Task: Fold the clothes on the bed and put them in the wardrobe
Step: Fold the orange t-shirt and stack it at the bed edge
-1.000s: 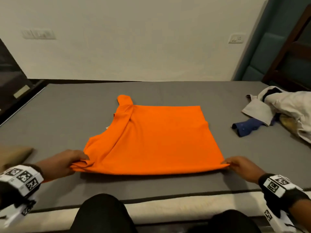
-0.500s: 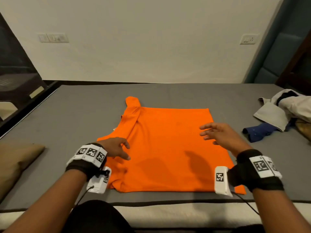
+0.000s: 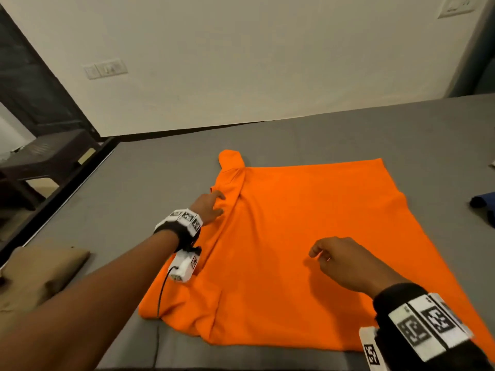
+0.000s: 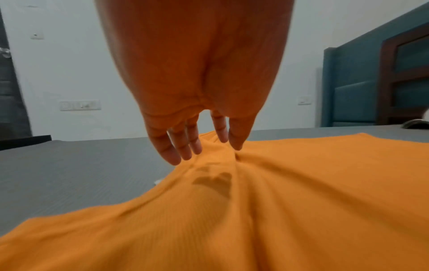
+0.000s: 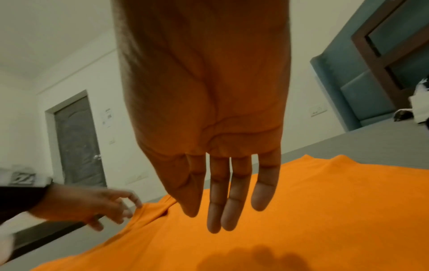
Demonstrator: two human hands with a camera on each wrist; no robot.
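An orange shirt [image 3: 294,250] lies spread flat on the grey bed [image 3: 134,199], with a folded sleeve part sticking out at its far left corner. My left hand [image 3: 218,203] reaches to the shirt's left edge just below that corner. Its straight fingers [image 4: 185,152] touch a raised ridge of fabric, and the thumb lies on the ridge's other side. The right hand [image 3: 318,254] hovers over the middle of the shirt and holds nothing. Its fingers [image 5: 218,210] hang straight down above the cloth without touching it. The left hand [image 5: 125,207] also shows at the left of the right wrist view.
A tan cushion [image 3: 40,274] lies at the bed's near left. A dark blue garment [image 3: 482,203] sits at the right edge, and white clothes [image 5: 420,108] lie further right. A dark stool [image 3: 45,156] stands beside the bed on the left. The teal headboard [image 4: 348,91] is on the right.
Both hands have let go of the shirt's near hem and moved up over it. The left hand went to the far left edge, and the right hand drifted left to the middle.
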